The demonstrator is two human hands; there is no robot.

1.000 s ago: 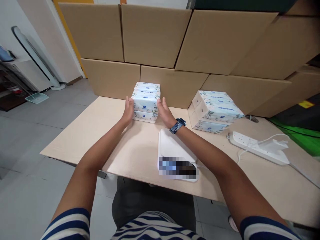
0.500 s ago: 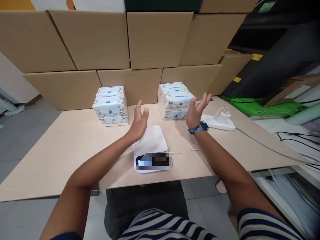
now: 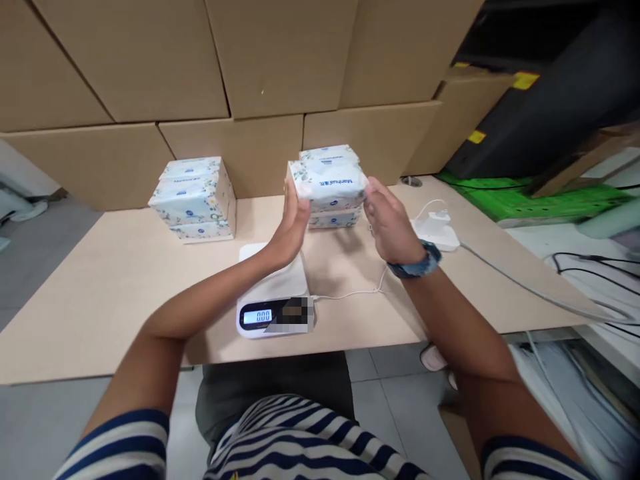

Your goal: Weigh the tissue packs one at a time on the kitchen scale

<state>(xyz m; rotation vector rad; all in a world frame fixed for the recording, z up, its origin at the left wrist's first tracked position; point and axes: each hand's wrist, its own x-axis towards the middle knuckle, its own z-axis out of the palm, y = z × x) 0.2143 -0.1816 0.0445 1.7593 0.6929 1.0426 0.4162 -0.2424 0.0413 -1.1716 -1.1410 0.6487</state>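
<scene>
Head view: left hand (image 3: 291,223) and right hand (image 3: 388,223) clamp a tissue pack (image 3: 329,186) by its ends, long axis left-right, level above the tabletop (image 3: 125,280).

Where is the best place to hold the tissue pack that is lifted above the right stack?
Grip the tissue pack at its two short ends, one palm from each side, as the left hand and right hand do. It is long, soft and lies level, so end pressure keeps it flat.

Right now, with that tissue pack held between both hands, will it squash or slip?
The tissue pack looks soft, so it will likely dent under pressure. Its glossy wrap may slide. The left hand and right hand press its ends, suggesting it is light.
</scene>
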